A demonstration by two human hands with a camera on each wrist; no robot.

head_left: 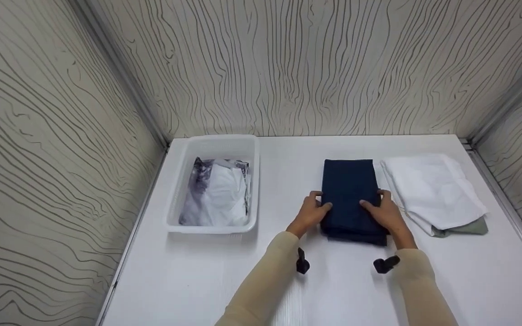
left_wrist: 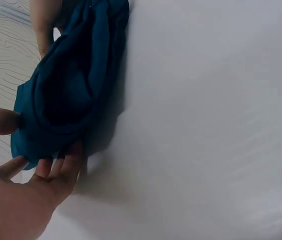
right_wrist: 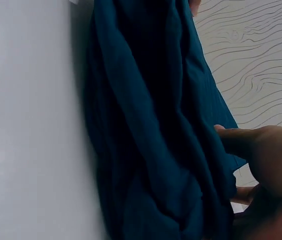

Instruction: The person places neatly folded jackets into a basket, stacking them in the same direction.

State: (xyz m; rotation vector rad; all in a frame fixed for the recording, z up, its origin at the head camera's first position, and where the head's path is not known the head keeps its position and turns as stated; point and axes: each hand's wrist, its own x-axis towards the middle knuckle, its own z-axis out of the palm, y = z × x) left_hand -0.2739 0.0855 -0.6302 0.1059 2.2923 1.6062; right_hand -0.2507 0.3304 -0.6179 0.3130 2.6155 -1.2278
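Left hand [head_left: 308, 213] and right hand [head_left: 386, 215] grip navy cloth [head_left: 348, 181] by opposite sides; wrist views show end folds [right_wrist: 153, 145] head view hides. Basket [head_left: 211, 229] well apart to left, white cloth [head_left: 433, 190] just beside right.

Head feed: even, fairly bright; I lose fold detail in the dark cloth [head_left: 349, 194]. Left wrist: soft shadow on the table [left_wrist: 206, 125] just beside the cloth, faint glare well apart from it. Right wrist: dimmer, and I'm getting the right hand [right_wrist: 273, 170] at the cloth blurred.
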